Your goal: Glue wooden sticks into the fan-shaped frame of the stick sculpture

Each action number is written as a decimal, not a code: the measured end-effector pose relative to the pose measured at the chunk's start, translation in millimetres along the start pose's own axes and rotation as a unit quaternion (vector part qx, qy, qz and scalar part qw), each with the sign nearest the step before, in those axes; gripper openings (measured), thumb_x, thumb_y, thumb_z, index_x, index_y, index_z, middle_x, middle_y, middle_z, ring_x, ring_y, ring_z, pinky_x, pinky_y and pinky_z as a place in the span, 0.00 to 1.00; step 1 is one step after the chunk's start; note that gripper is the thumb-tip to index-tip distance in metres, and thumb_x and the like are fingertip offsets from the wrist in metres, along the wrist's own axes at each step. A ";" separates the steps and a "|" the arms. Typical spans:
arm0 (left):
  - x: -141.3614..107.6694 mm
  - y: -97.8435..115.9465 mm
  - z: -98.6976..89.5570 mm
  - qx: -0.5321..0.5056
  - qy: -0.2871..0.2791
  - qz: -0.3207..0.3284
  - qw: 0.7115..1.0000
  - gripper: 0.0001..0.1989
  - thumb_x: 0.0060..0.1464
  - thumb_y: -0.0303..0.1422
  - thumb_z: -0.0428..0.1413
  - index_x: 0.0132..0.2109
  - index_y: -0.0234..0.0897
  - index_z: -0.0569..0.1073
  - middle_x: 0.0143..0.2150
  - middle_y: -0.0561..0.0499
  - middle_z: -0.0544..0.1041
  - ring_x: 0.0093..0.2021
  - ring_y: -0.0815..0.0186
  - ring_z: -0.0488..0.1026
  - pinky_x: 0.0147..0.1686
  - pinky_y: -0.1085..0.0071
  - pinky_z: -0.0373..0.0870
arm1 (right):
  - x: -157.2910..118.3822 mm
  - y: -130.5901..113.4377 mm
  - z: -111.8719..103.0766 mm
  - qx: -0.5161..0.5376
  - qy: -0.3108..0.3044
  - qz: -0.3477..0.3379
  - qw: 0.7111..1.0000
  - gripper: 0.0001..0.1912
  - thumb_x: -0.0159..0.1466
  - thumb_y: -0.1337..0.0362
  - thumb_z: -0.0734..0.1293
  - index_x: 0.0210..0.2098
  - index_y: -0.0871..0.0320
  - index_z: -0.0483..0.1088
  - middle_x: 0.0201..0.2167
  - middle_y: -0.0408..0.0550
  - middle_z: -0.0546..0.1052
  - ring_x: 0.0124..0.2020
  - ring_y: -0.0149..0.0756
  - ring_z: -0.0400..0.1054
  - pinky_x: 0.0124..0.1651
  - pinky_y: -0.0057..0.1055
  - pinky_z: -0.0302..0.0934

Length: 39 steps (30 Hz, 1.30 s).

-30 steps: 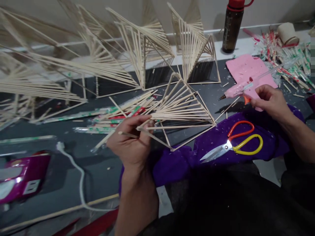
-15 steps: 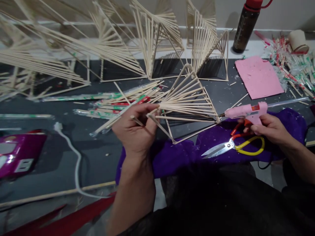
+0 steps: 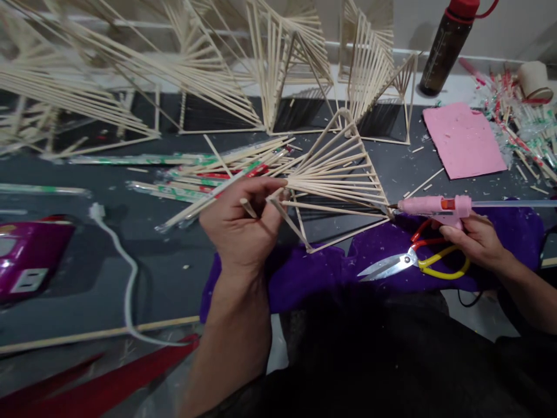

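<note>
My left hand [image 3: 243, 226] pinches the left end of a fan-shaped frame of wooden sticks [image 3: 343, 186], where the sticks bunch together. A pink hot glue gun [image 3: 435, 205] is gripped in my right hand [image 3: 481, 238], a long clear glue stick [image 3: 513, 204] coming out of its back. The gun's nozzle is at the frame's right corner, touching or very close to it. Scissors [image 3: 409, 258] with one red and one yellow handle lie open on a purple cloth [image 3: 313, 278], just below the gun.
Several finished-looking stick structures [image 3: 296, 75] stand along the wall. Wrapped chopsticks [image 3: 195, 180] lie left of the frame. At right are a pink sheet [image 3: 465, 139], a dark bottle [image 3: 446, 52] and a wrapper pile [image 3: 526, 122]. A white cable [image 3: 130, 273] and purple device [image 3: 32, 255] sit at left.
The glue gun has levelled out, its back end swinging so the glue stick now points straight right. The nozzle stays at the frame's corner; my left hand keeps its pinch. The view has shifted slightly.
</note>
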State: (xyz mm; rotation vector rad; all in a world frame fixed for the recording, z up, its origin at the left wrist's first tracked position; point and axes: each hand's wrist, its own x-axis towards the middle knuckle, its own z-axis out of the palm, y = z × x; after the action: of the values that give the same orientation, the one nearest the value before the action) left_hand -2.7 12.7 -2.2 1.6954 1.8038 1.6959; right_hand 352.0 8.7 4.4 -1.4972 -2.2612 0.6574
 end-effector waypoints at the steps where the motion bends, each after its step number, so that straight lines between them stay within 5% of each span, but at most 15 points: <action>1: -0.1 0.4 0.0 0.005 0.000 -0.002 1.000 0.09 0.46 0.35 0.59 0.34 0.34 0.77 0.19 0.57 0.64 0.20 0.77 0.61 0.25 0.77 0.61 | -0.2 0.0 0.6 -0.003 0.006 -0.005 1.000 0.15 0.62 0.54 0.59 0.28 0.56 0.71 0.27 0.48 0.74 0.31 0.38 0.69 0.34 0.34 0.63; 22: -1.9 -4.4 0.9 -0.021 0.005 0.016 1.000 0.08 0.47 0.33 0.60 0.35 0.34 0.77 0.25 0.53 0.73 0.22 0.76 0.66 0.24 0.77 0.62 | 0.8 -0.7 3.8 -0.033 0.046 -0.056 0.997 0.17 0.60 0.56 0.60 0.18 0.53 0.56 0.14 0.40 0.60 0.17 0.30 0.54 0.23 0.30 0.50; 39: -1.7 -5.9 0.7 -0.019 0.010 0.034 0.999 0.07 0.46 0.31 0.60 0.35 0.34 0.77 0.22 0.57 0.70 0.20 0.78 0.63 0.23 0.80 0.61 | 1.1 8.0 9.4 -0.061 0.098 -0.159 0.981 0.16 0.62 0.60 0.61 0.20 0.56 0.59 0.14 0.38 0.60 0.16 0.26 0.55 0.21 0.26 0.50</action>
State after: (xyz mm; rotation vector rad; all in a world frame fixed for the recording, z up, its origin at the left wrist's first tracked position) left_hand -5.1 13.4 -7.8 1.7500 1.7303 1.7683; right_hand 352.7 10.7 -7.8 -1.1548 -2.3463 0.2695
